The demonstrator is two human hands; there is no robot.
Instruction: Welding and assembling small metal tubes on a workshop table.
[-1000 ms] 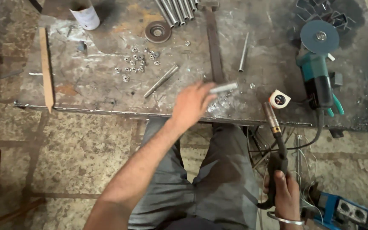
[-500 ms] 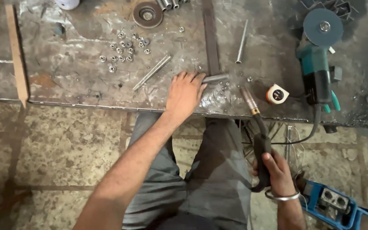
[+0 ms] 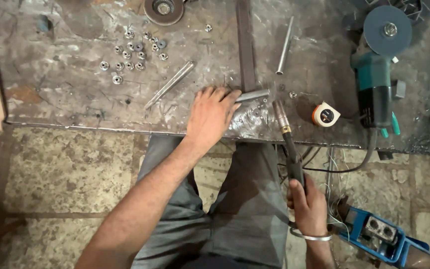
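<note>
Grip [image 3: 210, 113] over short tube's [image 3: 252, 95] end

Light is soft & even, a bit dim, no hard shadows. Metal table [image 3: 65, 94] shines w/ pale glare at 11 o'clock. Dark patch at 2 o'clock near the grinder [image 3: 376, 84]. Pic is sharp in the middle; edges at 6 o'clock look a bit soft.
</note>
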